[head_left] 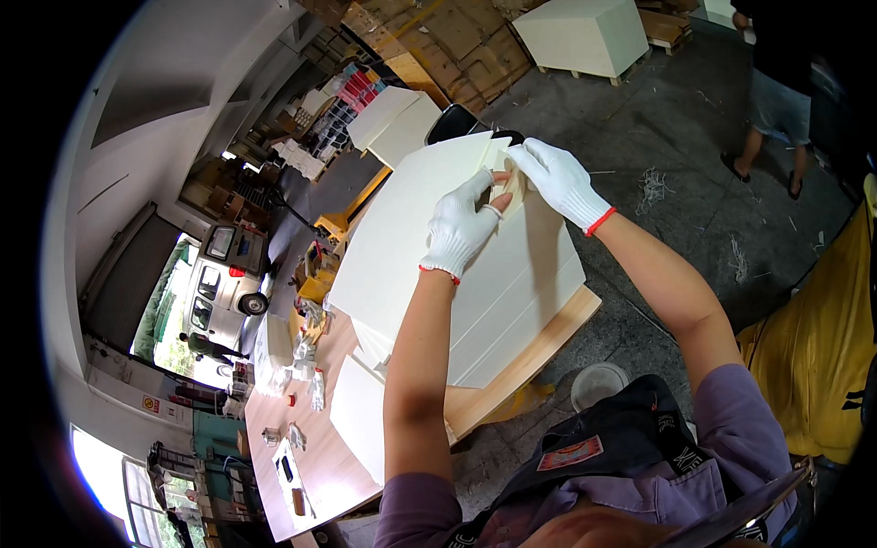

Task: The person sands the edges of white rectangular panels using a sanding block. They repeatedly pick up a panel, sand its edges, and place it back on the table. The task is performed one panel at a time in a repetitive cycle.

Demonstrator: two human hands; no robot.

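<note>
A thick stack of large cream-white sheets [393, 228] lies before me, its side faces sloping toward me. My left hand [459, 222], in a white knit glove with bare fingertips showing, is closed at the far edge with a raised corner of sheet [515, 185] between its fingers. Just to its right, my right hand [555, 180], gloved in white with a red cuff, has its fingers bent over the same raised part. Its fingertips are partly hidden there.
Under the stack runs a wooden board [530, 361]. At the left a wooden table [301, 493] bears a knife-like tool and small items. A white bucket [598, 385] stands on the floor. A yellow cover [813, 356] hangs at the right; a person [778, 100] stands beyond.
</note>
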